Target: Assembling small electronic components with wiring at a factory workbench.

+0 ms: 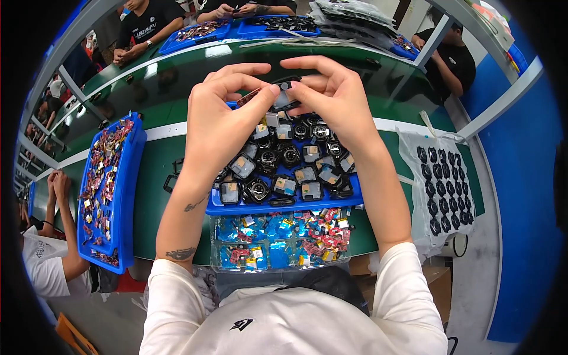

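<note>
Both my hands are raised over the blue tray, meeting at a black watch case (284, 97) with a grey inner face. My left hand (228, 109) is closed, its thumb tip against the case's left edge. Behind that thumb shows a small red circuit board (248, 96), partly hidden by the fingers. My right hand (337, 100) pinches the case from the right, thumb on its top edge. Below, the blue tray (284, 206) holds many black watch cases, some with round dials up, others with grey inner sides up, such as one case (285, 186).
Nearest me, a clear compartment tray (281, 269) holds red boards, silver batteries and blue film. Left stands a blue tray (128, 236) of boards. At right, a white sheet (414, 225) carries rows of black parts. Co-workers sit across the green bench (160, 177) and at left.
</note>
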A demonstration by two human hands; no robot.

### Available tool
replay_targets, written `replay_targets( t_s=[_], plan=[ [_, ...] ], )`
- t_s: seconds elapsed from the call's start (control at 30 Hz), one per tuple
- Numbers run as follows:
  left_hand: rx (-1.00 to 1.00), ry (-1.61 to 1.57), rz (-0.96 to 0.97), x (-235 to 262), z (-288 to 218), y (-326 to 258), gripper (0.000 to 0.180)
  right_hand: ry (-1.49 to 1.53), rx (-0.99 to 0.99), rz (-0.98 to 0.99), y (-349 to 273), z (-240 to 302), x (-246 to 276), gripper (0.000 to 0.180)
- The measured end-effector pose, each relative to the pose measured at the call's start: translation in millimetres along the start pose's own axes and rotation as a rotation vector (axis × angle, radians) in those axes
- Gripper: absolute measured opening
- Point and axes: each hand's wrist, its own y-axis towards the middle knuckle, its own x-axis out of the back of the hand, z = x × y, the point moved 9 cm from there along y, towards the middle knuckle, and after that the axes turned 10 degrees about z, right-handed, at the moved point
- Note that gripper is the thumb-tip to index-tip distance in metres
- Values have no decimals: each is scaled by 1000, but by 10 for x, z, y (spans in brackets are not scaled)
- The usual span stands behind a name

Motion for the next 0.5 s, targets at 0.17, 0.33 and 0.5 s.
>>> replay_targets(
  t_s=[0.17, 0.33, 0.5],
  plan=[
    [-35, 77, -37, 19, -41, -9, 14, 13, 65, 30, -53, 98, -97, 25],
    [-4, 23, -39, 9, -15, 12, 13, -16, 78, 16, -50, 105, -94, 25],
    [13, -24, -43, 31, -1, 62, 12, -60, 123, 9, -29, 187, -111, 23]
  ],
)
